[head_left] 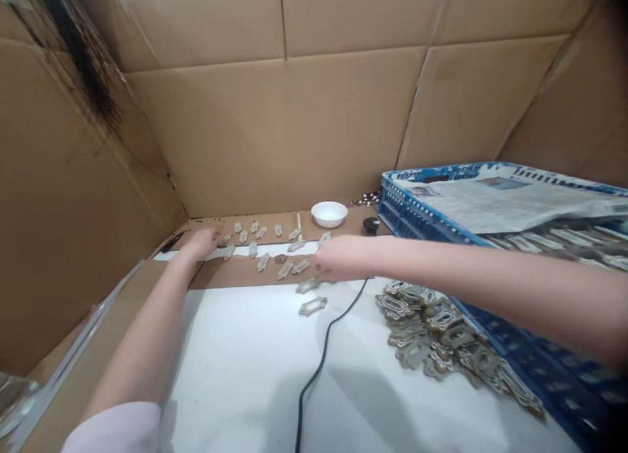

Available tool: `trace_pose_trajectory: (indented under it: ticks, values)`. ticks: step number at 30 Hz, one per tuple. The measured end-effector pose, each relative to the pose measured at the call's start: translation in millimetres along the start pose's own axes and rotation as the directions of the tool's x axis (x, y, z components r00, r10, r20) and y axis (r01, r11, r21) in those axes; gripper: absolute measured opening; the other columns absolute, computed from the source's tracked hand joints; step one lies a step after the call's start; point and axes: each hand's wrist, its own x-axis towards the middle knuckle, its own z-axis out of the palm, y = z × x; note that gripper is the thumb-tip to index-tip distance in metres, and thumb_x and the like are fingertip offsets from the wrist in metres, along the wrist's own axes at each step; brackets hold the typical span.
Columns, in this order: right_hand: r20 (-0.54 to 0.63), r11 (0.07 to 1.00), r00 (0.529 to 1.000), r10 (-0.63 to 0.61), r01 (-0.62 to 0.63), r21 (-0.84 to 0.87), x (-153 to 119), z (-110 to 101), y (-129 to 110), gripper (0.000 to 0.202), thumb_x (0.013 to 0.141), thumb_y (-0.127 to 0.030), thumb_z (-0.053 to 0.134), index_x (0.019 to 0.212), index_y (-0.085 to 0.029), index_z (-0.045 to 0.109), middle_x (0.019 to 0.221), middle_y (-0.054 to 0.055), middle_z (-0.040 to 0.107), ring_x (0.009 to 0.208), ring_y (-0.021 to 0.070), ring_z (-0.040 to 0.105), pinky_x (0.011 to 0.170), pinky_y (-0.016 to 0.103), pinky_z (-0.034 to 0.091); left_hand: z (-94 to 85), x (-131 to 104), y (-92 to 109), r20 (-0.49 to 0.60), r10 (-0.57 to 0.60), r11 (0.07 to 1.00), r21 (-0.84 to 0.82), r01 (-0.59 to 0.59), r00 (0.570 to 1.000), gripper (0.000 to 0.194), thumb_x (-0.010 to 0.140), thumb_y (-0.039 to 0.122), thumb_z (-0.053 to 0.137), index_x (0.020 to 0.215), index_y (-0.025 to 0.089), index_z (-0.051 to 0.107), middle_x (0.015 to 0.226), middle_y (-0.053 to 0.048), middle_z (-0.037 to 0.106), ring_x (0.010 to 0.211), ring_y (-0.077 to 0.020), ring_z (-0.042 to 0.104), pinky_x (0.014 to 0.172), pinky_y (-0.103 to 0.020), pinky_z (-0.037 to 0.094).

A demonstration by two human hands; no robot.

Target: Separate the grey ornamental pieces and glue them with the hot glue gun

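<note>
Small pale frame-shaped pieces (313, 305) lie spread out over cardboard strips (235, 274) at the back of the white table. My left hand (205, 242) reaches to the left end of these pieces, its fingers bent down near one; whether it holds anything is too small to tell. My right hand (328, 257) is over the right end of the spread, fingers pressed together and pointing down-left, beside several pieces. What its fingertips hold, if anything, is hidden. A large heap of similar pieces (441, 329) lies at the right, below my right forearm.
Behind the pieces stands a white bowl (329, 215). A blue crate (422, 211) with newspaper (520, 201) and more pieces fills the right side. A black cable (324, 355) crosses the white table (235, 374). Cardboard walls (294, 126) enclose the back and left.
</note>
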Motion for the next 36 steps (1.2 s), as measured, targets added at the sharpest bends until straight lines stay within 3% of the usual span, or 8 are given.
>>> trace_pose_trajectory:
  ticks: [3,8,13,16,20,27,34,36]
  values:
    - [0.003,0.991,0.992,-0.128,0.127,0.043,19,28,-14,0.022,0.074,-0.028,0.05,0.083,-0.013,0.063,0.075,0.009,0.063,0.065,0.0175,0.057,0.05,0.025,0.034,29.3,11,2,-0.05,-0.093,0.995,0.023,0.095,0.994,0.04,0.081,0.026,0.028,0.109,0.011,0.052,0.112,-0.015,0.056,0.101,-0.0229,0.052,0.08,-0.03,0.041]
    - [-0.042,0.965,0.965,-0.259,0.261,0.033,38,64,-25,0.025,0.07,-0.029,0.058,0.087,-0.011,0.06,0.083,0.011,0.063,0.071,0.0198,0.059,0.053,0.026,0.037,49.0,10,2,-0.059,-0.143,0.989,0.025,0.145,0.988,0.041,0.083,0.03,0.025,0.097,0.011,0.058,0.096,-0.017,0.062,0.091,-0.026,0.056,0.076,-0.033,0.042]
    - [-0.134,0.96,0.951,-0.278,0.278,-0.021,47,80,-25,0.014,0.075,-0.018,0.05,0.084,-0.009,0.056,0.077,0.01,0.063,0.066,0.0179,0.058,0.053,0.027,0.038,39.4,6,8,-0.046,-0.158,0.987,0.014,0.159,0.986,0.043,0.081,0.039,0.031,0.093,0.012,0.063,0.096,-0.017,0.062,0.096,-0.0269,0.054,0.081,-0.032,0.04]
    - [-0.184,0.961,0.943,-0.276,0.273,-0.045,48,72,-17,0.013,0.076,-0.016,0.045,0.082,-0.009,0.055,0.074,0.01,0.061,0.065,0.0178,0.057,0.053,0.027,0.038,27.3,5,10,0.005,-0.236,0.972,-0.001,0.236,0.972,0.045,0.079,0.042,0.034,0.093,0.011,0.064,0.09,-0.017,0.065,0.087,-0.0284,0.058,0.072,-0.033,0.043]
    - [-0.289,0.981,0.937,-0.195,0.184,-0.066,54,60,-3,0.016,0.075,-0.011,0.045,0.089,-0.01,0.052,0.087,0.012,0.058,0.07,0.0185,0.057,0.055,0.027,0.04,10.9,3,14,0.107,-0.258,0.965,-0.009,0.261,0.96,0.039,0.072,0.041,0.046,0.094,0.015,0.064,0.092,-0.012,0.066,0.081,-0.0265,0.06,0.063,-0.03,0.043]
    - [-0.253,0.971,0.937,-0.24,0.231,-0.067,67,80,-6,0.022,0.076,-0.003,0.038,0.094,-0.008,0.05,0.088,0.013,0.057,0.08,0.0196,0.054,0.062,0.029,0.042,10.9,1,25,0.274,-0.114,0.993,-0.005,0.12,0.955,0.05,0.062,0.043,0.053,0.107,0.024,0.058,0.096,-0.007,0.066,0.084,-0.0252,0.06,0.061,-0.026,0.042]
    - [-0.294,0.977,0.944,-0.151,0.188,0.101,59,71,2,0.018,0.073,-0.012,0.046,0.09,-0.011,0.049,0.088,0.012,0.057,0.075,0.0182,0.054,0.058,0.027,0.041,5.6,2,30,0.286,-0.094,0.995,0.003,0.097,0.954,0.046,0.067,0.045,0.047,0.105,0.021,0.057,0.097,-0.01,0.064,0.086,-0.0265,0.059,0.06,-0.026,0.041]
    - [-0.258,0.977,0.954,-0.15,0.184,0.111,57,71,2,0.018,0.073,-0.013,0.045,0.091,-0.012,0.05,0.087,0.012,0.057,0.073,0.018,0.054,0.055,0.026,0.04,4.4,1,31,0.283,-0.07,0.997,-0.01,0.076,0.957,0.043,0.068,0.043,0.047,0.105,0.023,0.056,0.097,-0.009,0.064,0.087,-0.0264,0.059,0.062,-0.027,0.042]
